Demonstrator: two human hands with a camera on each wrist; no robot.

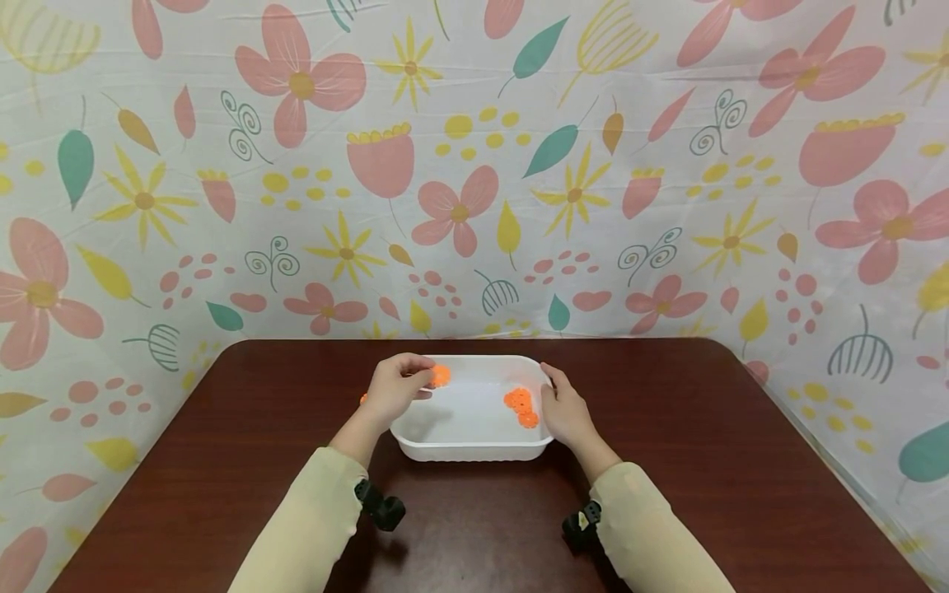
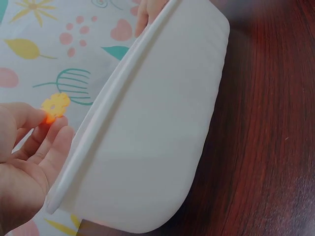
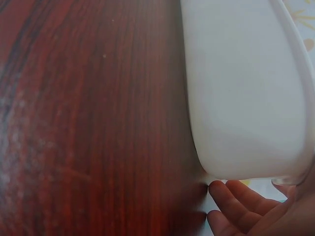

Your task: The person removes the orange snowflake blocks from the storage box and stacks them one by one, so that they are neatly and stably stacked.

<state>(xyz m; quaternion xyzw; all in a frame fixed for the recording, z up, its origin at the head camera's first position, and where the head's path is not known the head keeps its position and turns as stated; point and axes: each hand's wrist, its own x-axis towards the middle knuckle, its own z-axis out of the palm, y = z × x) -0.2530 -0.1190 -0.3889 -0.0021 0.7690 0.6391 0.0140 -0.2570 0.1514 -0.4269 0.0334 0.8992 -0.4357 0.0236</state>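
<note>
My left hand (image 1: 396,387) is over the left end of a white plastic tray (image 1: 467,452). Between thumb and fingertips it pinches an orange flower-shaped disc (image 1: 441,376), whose notched edge and small centre hole show in the left wrist view. My right hand (image 1: 569,409) holds the tray's right end, thumb at the rim and fingers along the outside of the end wall. Inside the tray, near that end, several orange flower-shaped pieces (image 1: 521,402) lie clustered together. A bit of another orange piece (image 1: 363,399) peeks out left of my left hand, mostly hidden by it.
The tray stands on a dark red-brown wooden table (image 1: 474,527), close to its back edge. Behind the table hangs a white cloth (image 1: 474,107) printed with flowers and leaves. Each wrist wears a small black camera (image 1: 381,504).
</note>
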